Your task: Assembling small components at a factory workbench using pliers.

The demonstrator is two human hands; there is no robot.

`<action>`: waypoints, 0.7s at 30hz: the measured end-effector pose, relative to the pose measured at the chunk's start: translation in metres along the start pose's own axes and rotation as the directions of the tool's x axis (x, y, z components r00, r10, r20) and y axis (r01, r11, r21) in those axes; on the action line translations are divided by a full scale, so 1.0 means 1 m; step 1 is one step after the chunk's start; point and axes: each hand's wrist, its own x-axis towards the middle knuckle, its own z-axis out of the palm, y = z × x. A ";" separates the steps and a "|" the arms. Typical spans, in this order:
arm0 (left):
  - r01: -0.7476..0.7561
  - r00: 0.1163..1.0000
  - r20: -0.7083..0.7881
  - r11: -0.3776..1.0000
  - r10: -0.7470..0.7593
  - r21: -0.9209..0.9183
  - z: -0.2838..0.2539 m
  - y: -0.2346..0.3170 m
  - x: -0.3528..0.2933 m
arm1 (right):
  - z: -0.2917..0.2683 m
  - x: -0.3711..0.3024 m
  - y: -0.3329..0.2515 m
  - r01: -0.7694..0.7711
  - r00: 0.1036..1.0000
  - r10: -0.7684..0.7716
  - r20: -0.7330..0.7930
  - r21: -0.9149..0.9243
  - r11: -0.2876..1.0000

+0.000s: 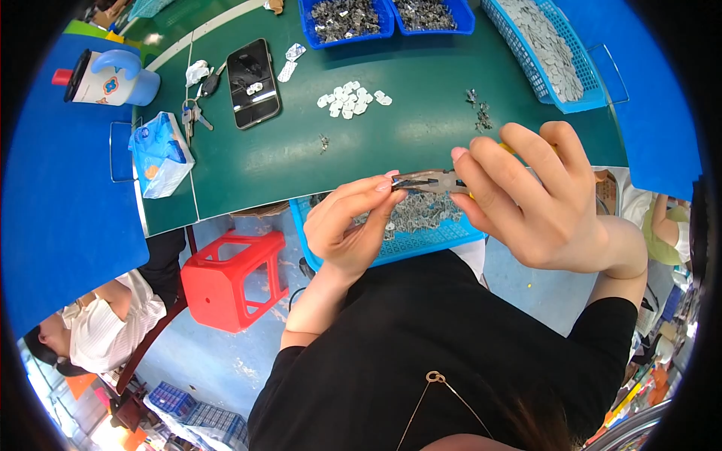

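My right hand (538, 199) is closed around the handles of metal pliers (430, 181), with bits of yellow grip showing beside the fingers. The jaws point left and meet the fingertips of my left hand (342, 225). Those fingers are pinched together at the jaw tips; the piece between them is too small and covered to make out. Below both hands, at my lap, sits a light blue basket (429, 249) of small metal parts. On the green table (263, 177) ahead lie a pile of small white pieces (347, 100) and little clusters of metal parts (481, 116).
Two blue bins (350, 40) of dark metal parts stand at the far edge. A blue basket (594, 98) of flat grey pieces is far right. Leftward are a phone (263, 113), keys (197, 113), a tissue pack (162, 158), a cup (105, 86) and a red stool (218, 289).
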 end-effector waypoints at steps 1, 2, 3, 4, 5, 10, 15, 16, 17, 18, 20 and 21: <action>0.002 1.000 0.001 1.000 -0.002 -0.001 0.000 0.000 0.000 | 0.000 0.000 0.000 -0.013 1.000 0.012 0.010 0.030 0.999; -0.015 1.000 0.005 1.000 0.015 0.016 -0.001 0.001 0.000 | 0.000 0.000 0.000 -0.025 1.000 0.024 0.019 0.062 0.998; -0.031 0.999 0.010 0.999 0.030 0.032 -0.001 0.002 0.000 | -0.001 0.000 0.000 -0.026 0.999 0.024 0.020 0.064 0.998; -0.028 1.000 0.010 0.999 0.028 0.033 -0.001 0.003 0.000 | -0.002 0.001 0.001 -0.031 0.999 0.029 0.032 0.078 0.997; -0.045 0.999 0.014 0.998 0.044 0.042 -0.001 0.003 0.000 | -0.003 0.001 0.001 -0.036 0.998 0.032 0.045 0.091 0.995; -0.073 0.997 0.040 0.996 0.071 0.057 -0.001 0.004 0.004 | -0.004 0.000 0.002 -0.022 0.998 0.019 0.057 0.069 0.997; -0.060 0.997 0.051 0.998 0.058 0.033 -0.001 0.004 0.005 | -0.006 -0.002 0.004 0.042 0.997 -0.043 0.066 0.010 0.999; -0.060 0.997 0.052 0.998 0.058 0.032 -0.001 0.004 0.005 | -0.006 -0.003 0.004 0.048 0.996 -0.050 0.074 0.032 0.998; -0.056 0.997 0.050 0.998 0.054 0.033 -0.001 0.004 0.004 | -0.006 -0.004 0.004 0.054 0.995 -0.058 0.082 0.055 0.997; -0.051 0.998 0.048 0.998 0.050 0.033 0.000 0.004 0.004 | -0.006 -0.004 0.004 0.053 0.995 -0.058 0.082 0.056 0.997; -0.041 0.998 0.041 0.999 0.041 0.010 0.000 0.003 0.003 | -0.004 -0.004 0.005 0.009 0.998 -0.018 0.063 0.138 0.990; -0.032 0.999 0.035 0.999 0.033 -0.015 0.000 0.003 0.003 | -0.005 -0.003 0.005 0.008 0.998 -0.017 0.063 0.138 0.990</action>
